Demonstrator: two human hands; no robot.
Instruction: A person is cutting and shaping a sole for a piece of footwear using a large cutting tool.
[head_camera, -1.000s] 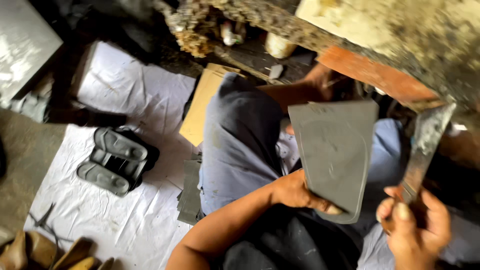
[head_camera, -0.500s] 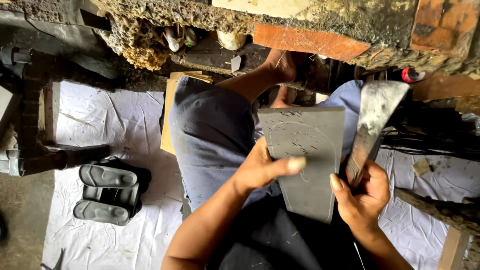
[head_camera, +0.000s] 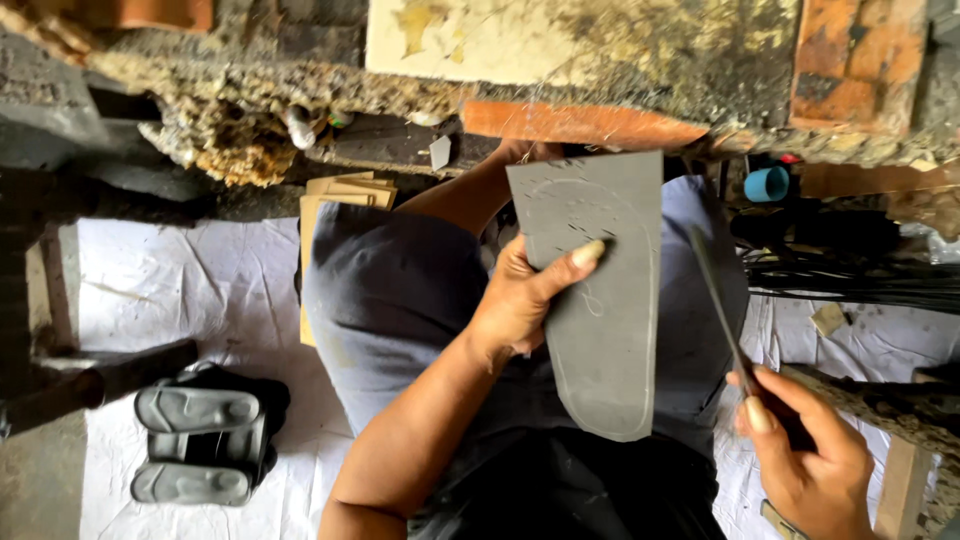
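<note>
Head view: the left hand has its grip clamped on a grey rubber sheet, thumb laid across the face and fingers behind; the sheet stands nearly upright over the person's lap, square-cut at the top and already rounded at its lower end, and a faint sole-shaped outline is scored into its face; the right hand has its grip closed around the handle of a long flat knife, whose blade runs up just beside the sheet's right edge, near it but, as far as this view shows, not touching.

By the look of it, the step in hand is trimming the sheet to the scored outline, with the lower curve done and the upper part still square; the next move would call for laying the blade on the scored line at the right edge and holding the sheet firm against the pull, the thumb kept off the cutting path.

On the white cloth spread over the floor lies a stack of dark moulded soles, well apart from the hands; flat tan boards lie beyond the knee; a blue cup stands at upper right under a rough, stained ledge.
</note>
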